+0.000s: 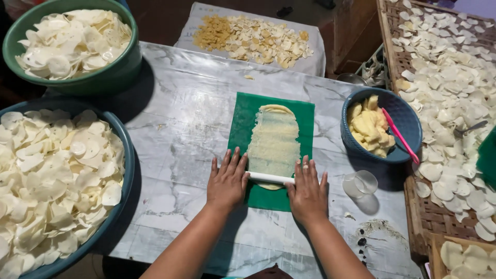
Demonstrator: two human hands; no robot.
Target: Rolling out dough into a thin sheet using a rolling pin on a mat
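Mid-roll: left hand point(227, 181) and right hand point(308, 188) flat, palms pressing white pin point(269, 178) at near end of dough point(274, 142) on mat point(305, 119). Next: push pin forward, even pressure.

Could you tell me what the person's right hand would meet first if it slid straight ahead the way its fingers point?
The right hand points up the table, so it would likely run onto the rolled-out dough sheet on the green mat, just past the white rolling pin under its fingers.

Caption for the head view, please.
Both hands, left hand and right hand, press a white roller over flattened dough on a green mat.
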